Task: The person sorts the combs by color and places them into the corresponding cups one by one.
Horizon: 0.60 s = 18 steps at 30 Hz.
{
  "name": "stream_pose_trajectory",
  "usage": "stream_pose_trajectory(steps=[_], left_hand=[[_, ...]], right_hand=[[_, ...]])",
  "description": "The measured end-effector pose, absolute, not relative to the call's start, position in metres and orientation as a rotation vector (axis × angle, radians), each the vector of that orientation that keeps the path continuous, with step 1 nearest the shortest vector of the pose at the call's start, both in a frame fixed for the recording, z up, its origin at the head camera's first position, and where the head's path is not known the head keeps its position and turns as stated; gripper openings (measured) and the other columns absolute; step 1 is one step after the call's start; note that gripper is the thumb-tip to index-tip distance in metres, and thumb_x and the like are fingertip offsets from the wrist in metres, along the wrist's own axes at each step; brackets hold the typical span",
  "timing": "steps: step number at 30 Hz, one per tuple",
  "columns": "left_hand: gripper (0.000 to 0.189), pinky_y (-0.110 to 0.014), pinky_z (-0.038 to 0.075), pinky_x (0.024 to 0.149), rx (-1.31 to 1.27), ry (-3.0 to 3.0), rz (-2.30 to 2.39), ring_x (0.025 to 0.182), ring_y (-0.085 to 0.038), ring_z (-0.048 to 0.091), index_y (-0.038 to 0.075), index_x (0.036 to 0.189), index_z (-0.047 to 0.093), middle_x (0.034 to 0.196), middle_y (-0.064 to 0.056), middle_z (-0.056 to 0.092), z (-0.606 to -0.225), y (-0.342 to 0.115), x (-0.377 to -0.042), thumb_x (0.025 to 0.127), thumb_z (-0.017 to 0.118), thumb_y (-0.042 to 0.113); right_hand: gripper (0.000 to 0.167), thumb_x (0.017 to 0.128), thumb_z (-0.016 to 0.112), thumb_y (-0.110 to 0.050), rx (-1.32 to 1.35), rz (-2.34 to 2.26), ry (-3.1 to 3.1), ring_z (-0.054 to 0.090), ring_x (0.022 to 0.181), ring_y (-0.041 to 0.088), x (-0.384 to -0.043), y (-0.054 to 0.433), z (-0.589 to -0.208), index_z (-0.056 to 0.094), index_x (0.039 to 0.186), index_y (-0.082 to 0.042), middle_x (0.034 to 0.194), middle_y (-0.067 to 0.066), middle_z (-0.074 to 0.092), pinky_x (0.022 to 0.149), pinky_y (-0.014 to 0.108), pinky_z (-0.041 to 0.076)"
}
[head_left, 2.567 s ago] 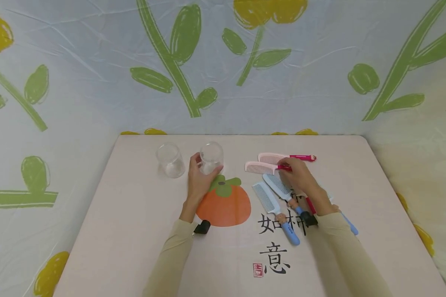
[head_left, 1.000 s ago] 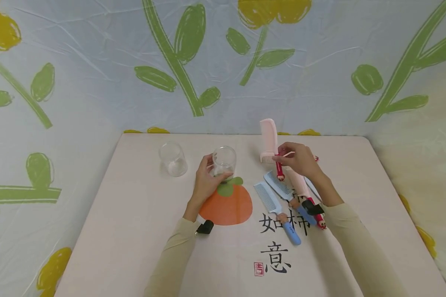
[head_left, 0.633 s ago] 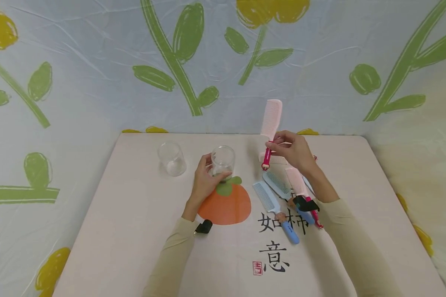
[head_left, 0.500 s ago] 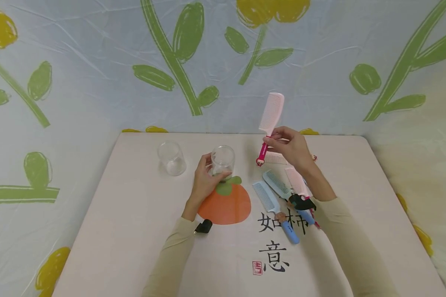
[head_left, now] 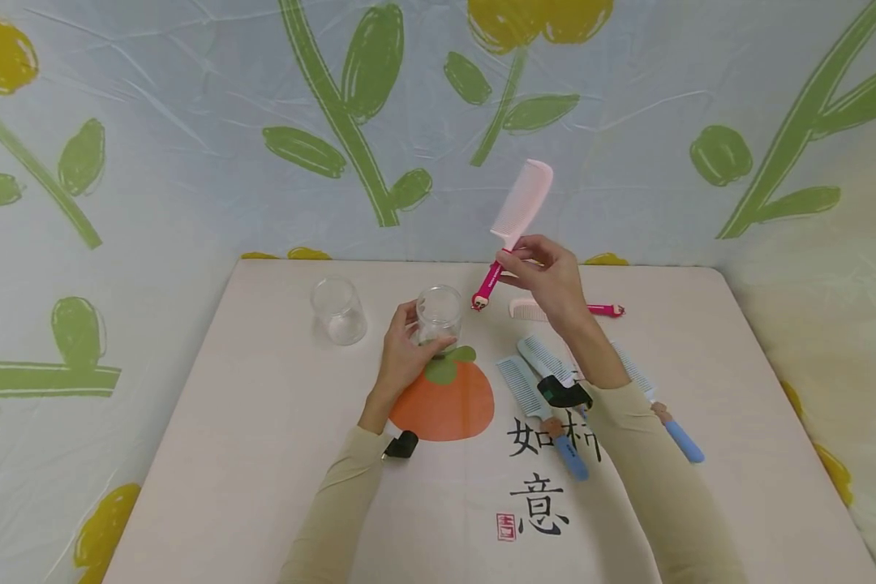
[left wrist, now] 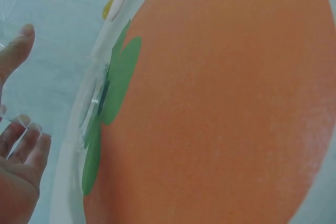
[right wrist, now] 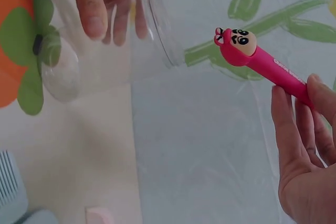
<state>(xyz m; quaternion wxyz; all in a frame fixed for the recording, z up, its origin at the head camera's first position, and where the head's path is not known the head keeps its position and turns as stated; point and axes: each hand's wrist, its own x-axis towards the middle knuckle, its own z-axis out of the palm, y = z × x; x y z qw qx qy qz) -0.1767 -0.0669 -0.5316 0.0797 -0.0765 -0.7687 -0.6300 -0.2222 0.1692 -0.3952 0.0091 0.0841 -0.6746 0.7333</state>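
My left hand [head_left: 403, 357] grips a clear glass jar [head_left: 441, 307], its mouth upward, just above the printed orange persimmon [head_left: 445, 405]. In the right wrist view, thumb and fingers lie on either side of the jar [right wrist: 118, 66]. My right hand [head_left: 553, 284] pinches a pink comb [head_left: 523, 201] by its red handle, teeth end up. The handle's cartoon-face tip [right wrist: 239, 48] points down and left, above and to the right of the jar's mouth, apart from it. In the left wrist view, my left hand's fingers [left wrist: 38, 156] show only at the edge.
A second glass jar [head_left: 338, 311] stands to the left. Another pink comb [head_left: 529, 309] lies behind the right forearm. Blue combs [head_left: 526, 385] lie nearer, one [head_left: 675, 430] farther right. A pink comb under the right wrist is mostly hidden. A flowered cloth wall closes the back.
My right hand has lifted the pink comb off the table, turned it handle down and carried it left toward the jar. My left hand has shifted the jar slightly right.
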Motion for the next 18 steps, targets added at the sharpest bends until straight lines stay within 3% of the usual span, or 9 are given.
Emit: stream_pose_trajectory(steps=[6,12,18], left_hand=[[0.076,-0.041,0.046,0.11,-0.218,-2.322,-1.876,0.122,-0.023,0.052,0.006,0.141,0.047,0.134,-0.008,0.055,-0.535,-0.068,-0.179,0.08,0.091,0.02],[0.081,-0.046,0.045,0.111,-0.239,-2.311,-1.896,0.124,-0.03,0.051,-0.001,0.145,0.043,0.138,-0.019,0.053,-0.538,-0.068,-0.179,0.082,0.09,0.023],[0.082,-0.046,0.044,0.111,-0.235,-2.305,-1.916,0.125,-0.033,0.051,-0.001,0.145,0.042,0.14,-0.022,0.052,-0.538,-0.068,-0.18,0.082,0.089,0.024]], right_hand=[[0.024,0.093,0.076,-0.006,0.272,2.35,-2.028,0.076,0.084,0.018,-0.225,0.151,-0.403,0.063,0.111,0.004,0.092,0.008,0.066,0.079,0.036,0.061],[0.032,0.093,0.075,-0.004,0.254,2.347,-2.025,0.076,0.084,0.016,-0.226,0.137,-0.416,0.059,0.115,0.012,0.091,0.008,0.064,0.079,0.036,0.061],[0.023,0.092,0.075,0.001,0.247,2.39,-1.997,0.075,0.079,0.016,-0.228,0.127,-0.429,0.062,0.108,0.007,0.088,0.007,0.065,0.078,0.039,0.061]])
